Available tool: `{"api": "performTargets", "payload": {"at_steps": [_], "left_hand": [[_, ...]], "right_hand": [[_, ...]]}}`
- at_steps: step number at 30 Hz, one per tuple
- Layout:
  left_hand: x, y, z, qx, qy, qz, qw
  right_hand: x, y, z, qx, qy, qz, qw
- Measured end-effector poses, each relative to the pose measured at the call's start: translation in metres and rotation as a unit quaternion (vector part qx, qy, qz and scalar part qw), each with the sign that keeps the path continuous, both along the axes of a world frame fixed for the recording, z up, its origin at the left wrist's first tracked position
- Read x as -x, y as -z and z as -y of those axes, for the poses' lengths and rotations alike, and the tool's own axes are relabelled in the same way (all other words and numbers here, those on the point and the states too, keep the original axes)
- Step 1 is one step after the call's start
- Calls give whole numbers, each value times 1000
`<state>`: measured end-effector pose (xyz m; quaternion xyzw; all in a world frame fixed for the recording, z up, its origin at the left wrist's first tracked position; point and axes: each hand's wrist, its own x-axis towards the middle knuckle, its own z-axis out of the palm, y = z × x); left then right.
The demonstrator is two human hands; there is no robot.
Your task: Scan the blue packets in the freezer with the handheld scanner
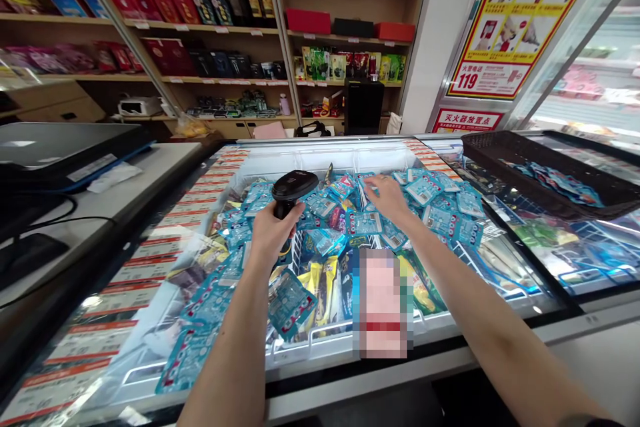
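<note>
Bare forearms reach from the onlooker's near side out over a chest freezer (425,366). The left hand (274,234) closes around the grip of a black handheld barcode scanner (295,187), held up above the goods. The right hand (387,199) lies wide open, resting on blue-and-white packets (440,214) and holding none. These packets are heaped across the wire baskets (300,255), with yellow-wrapped bars (320,294) among them. Both sides of the freezer stay thickly filled, and a pixelated patch hides one item. More blue packets (560,184) lie in a dark woven tray (530,160) to the right.
</note>
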<state>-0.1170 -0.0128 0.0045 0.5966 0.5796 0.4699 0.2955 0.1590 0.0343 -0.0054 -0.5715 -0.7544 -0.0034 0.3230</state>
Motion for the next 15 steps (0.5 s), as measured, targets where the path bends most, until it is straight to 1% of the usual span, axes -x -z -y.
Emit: {"api": "performTargets", "payload": {"at_steps": [1, 2, 7, 8, 11, 13, 15], "left_hand": [[0, 0, 0, 3, 0, 0, 1000], [1, -1, 0, 7, 1, 0, 1000], [1, -2, 1, 10, 5, -4, 1000], [1, -1, 1, 7, 2, -5, 1000], [0, 1, 0, 6, -4, -12, 1000], [0, 1, 0, 8, 0, -14, 1000], [-1, -1, 1, 10, 1, -14, 1000]], "right_hand": [[10, -1, -4, 32, -48, 15, 998], [19, -2, -8, 52, -81, 23, 995], [66, 2, -27, 134, -169, 47, 975], [73, 3, -29, 142, -176, 55, 972], [88, 7, -37, 143, -160, 86, 973], [89, 9, -42, 146, -151, 92, 973], [84, 9, -46, 179, -145, 79, 970]]}}
